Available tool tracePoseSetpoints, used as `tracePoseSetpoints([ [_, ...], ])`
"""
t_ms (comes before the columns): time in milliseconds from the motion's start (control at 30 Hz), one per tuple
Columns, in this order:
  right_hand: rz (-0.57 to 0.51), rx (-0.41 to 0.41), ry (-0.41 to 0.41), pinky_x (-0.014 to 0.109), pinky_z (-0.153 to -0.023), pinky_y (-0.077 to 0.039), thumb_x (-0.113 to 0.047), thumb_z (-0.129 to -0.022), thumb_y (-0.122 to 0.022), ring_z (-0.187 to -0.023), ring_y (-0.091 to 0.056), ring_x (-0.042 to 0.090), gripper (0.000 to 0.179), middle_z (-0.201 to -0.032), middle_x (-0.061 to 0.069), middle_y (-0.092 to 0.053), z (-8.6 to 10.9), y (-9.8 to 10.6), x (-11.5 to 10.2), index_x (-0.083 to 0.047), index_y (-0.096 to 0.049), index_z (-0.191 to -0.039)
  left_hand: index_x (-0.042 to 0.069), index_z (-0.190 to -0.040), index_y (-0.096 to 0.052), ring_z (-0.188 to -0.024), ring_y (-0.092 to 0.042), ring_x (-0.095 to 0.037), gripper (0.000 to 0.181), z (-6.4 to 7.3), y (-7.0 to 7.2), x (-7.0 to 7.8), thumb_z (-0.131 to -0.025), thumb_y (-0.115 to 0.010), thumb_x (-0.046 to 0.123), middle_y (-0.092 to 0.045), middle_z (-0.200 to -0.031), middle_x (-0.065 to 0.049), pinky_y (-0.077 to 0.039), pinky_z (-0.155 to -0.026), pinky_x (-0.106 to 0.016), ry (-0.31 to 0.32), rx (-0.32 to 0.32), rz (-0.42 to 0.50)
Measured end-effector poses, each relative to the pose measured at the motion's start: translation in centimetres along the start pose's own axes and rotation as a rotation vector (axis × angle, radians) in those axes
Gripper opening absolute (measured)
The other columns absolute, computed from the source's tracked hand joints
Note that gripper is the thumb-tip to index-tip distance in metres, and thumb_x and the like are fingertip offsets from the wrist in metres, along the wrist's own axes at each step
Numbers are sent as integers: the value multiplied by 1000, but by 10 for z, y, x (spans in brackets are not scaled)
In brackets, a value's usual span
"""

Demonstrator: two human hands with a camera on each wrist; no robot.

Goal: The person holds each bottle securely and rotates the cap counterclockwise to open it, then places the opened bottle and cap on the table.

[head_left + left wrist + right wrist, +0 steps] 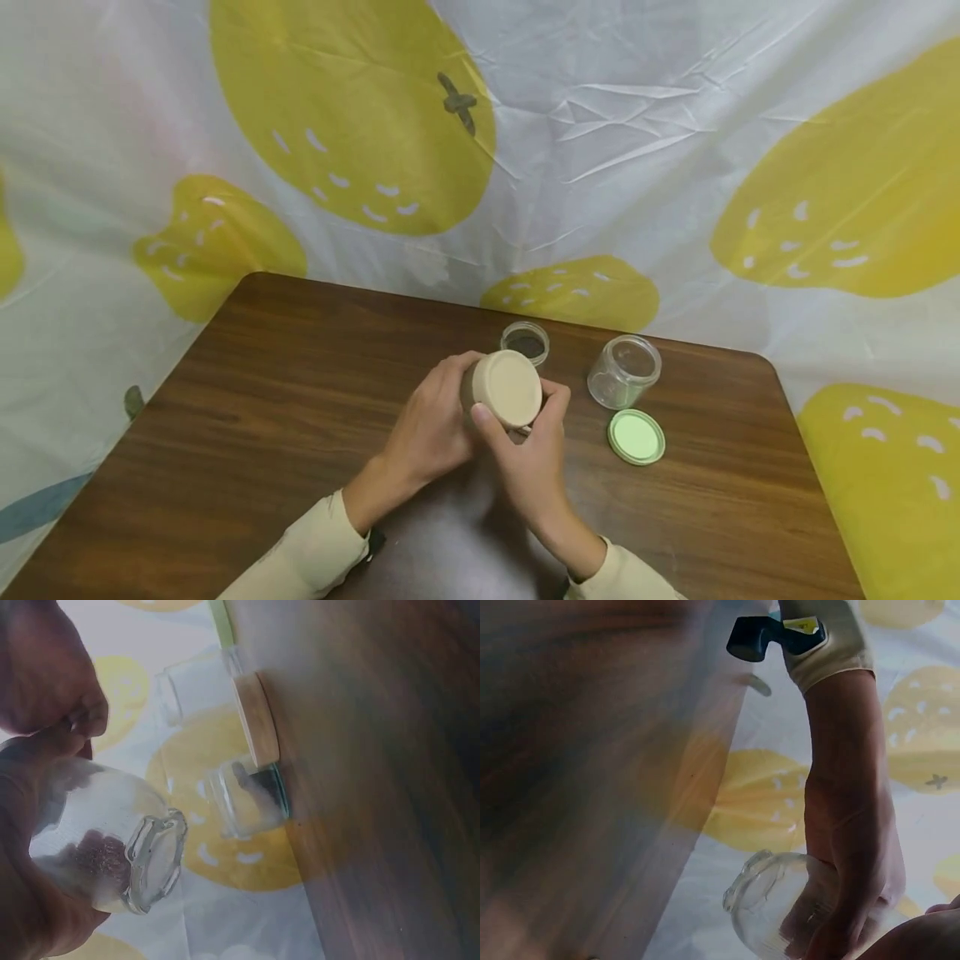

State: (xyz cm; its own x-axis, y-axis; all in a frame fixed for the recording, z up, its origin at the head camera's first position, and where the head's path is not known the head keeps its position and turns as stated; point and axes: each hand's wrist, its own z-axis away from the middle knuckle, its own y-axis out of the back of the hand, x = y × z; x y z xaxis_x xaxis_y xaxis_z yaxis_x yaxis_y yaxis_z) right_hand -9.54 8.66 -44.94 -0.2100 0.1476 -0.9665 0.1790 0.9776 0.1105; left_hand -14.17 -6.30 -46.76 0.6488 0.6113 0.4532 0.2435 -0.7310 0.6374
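Observation:
Above the table, in the head view, a clear glass jar topped by a cream lid [512,388] is tilted between both hands. My left hand [438,412] grips its body from the left. On the other side my right hand [536,454] holds the lid's rim, thumb in front and fingers at the far right. Seen from the left wrist, the glass jar [105,840] has some dark reddish contents and a thick, moulded glass base. In the right wrist view, the left hand [855,862] curls round the jar, while the right hand is mostly out of frame.
Behind the hands stands a small open jar [525,343] with dark contents. To the right are an uncovered clear jar [624,371] and a green lid [636,437] lying flat. A tan, wood-like lid [256,720] rests on the brown table [300,358]. Lemon-patterned cloth [600,208] hangs behind.

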Motion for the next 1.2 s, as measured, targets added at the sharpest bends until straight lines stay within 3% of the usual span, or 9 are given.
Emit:
tracePoseSetpoints([
  [233,156,-2,-55,32,-98,-50,-27,-87,-81,-116,-63,21,56,-128,15,-67,8,18,14,-3,-44,-122,-1,-137,-57,-114,-69,-27,80,8,-9,7,-69,-90,23,-70,-125,-14,-58,-101,-42,-49,-62,-43],
  [467,148,-40,-124,26,-97,-45,-26,-91,-77,-114,-57,18,49,-122,11,-63,18,31,30,-3,-45,-121,4,-136,-58,-109,-69,-22,81,9,-11,10,-67,-92,30,-71,-120,-7,-59,-94,-38,-108,-140,-110],
  [733,204,-133,-170,24,-93,-48,-27,-97,-71,-106,-60,12,37,-115,7,-67,26,44,36,-8,-48,-119,3,-134,-60,-104,-68,-20,86,8,-7,14,-62,-92,36,-71,-118,-5,-58,-88,-35,-170,-225,-203],
  [933,241,-207,-184,24,-84,-51,-29,-101,-67,-96,-62,9,30,-110,4,-69,29,56,35,-15,-53,-123,5,-135,-60,-103,-68,-19,95,8,-7,18,-55,-96,43,-72,-118,-4,-58,-87,-33,-185,-254,-266],
  [1200,360,-256,-148,25,-81,-55,-34,-101,-68,-101,-67,15,33,-110,4,-74,24,66,37,-17,-58,-127,4,-134,-60,-103,-68,-18,97,9,-10,18,-52,-99,40,-72,-118,-4,-59,-88,-33,-175,-265,-273],
])
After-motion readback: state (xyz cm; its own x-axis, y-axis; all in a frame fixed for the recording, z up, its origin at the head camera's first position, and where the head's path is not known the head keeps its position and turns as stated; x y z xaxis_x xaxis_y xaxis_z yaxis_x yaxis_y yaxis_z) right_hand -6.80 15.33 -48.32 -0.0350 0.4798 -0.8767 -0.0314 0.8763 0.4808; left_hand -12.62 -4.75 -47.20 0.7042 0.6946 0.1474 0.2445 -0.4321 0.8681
